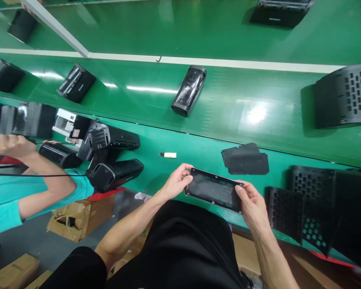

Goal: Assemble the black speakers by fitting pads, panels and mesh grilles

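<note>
Between my two hands is a flat black rectangular panel (215, 190) with small clips or tabs along its edges. My left hand (180, 180) pinches its left end, thumb on top. At the right end my right hand (252, 200) grips it the same way, the fingers partly hidden underneath. The panel is held at the bench's near edge, close to my body. Just beyond it lie several thin black sheets (245, 159), overlapping. A small tool with a cream-coloured handle (168, 155) rests on the green bench to the left.
Black perforated housings (297, 208) stand at the right, and more black housings (117, 174) at the left. A black speaker-like unit (189, 91) sits on the green conveyor (228, 104). To the left, a co-worker's hand (13, 146) holds something. Cardboard boxes (84, 214) are on the floor.
</note>
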`<state>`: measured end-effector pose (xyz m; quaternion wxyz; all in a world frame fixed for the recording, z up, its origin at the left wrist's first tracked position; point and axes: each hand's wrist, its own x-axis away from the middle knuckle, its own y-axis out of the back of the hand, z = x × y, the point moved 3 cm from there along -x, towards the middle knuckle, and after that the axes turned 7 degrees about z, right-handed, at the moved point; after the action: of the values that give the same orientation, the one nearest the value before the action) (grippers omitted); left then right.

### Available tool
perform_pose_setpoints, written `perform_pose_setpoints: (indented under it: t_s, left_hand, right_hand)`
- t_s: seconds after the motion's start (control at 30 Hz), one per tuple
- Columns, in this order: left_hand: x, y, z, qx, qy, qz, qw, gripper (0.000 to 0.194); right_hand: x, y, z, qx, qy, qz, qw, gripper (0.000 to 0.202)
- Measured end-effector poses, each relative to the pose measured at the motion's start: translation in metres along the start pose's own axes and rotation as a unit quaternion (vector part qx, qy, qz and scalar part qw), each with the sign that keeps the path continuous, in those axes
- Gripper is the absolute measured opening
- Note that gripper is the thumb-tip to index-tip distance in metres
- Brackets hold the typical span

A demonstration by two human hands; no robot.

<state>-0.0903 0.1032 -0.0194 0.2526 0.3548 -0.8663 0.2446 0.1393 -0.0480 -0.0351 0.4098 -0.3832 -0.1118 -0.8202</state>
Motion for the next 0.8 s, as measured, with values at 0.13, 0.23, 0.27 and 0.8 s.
perform_pose_setpoints:
  t_s: [0.13, 0.23, 0.27, 0.8]
  left_hand:
    - [0.003, -0.001, -0.003, 0.004, 0.000, 0.004, 1.000, 0.044]
    - [0.004, -0.003, -0.006, 0.008, -0.001, 0.004, 1.000, 0.045]
    - [0.004, -0.003, -0.007, 0.011, -0.002, 0.004, 1.000, 0.045]
    - [0.005, -0.007, -0.006, 0.047, -0.010, 0.021, 0.999, 0.054]
  right_hand:
    - [0.002, 0.001, 0.002, 0.007, 0.006, -0.002, 1.000, 0.049]
    - [0.001, 0.003, 0.001, 0.008, 0.010, 0.000, 1.000, 0.050]
    - [0.001, 0.003, 0.000, 0.009, 0.009, 0.001, 1.000, 0.050]
    - [0.003, 0.005, 0.004, 0.018, 0.028, 0.008, 0.999, 0.053]
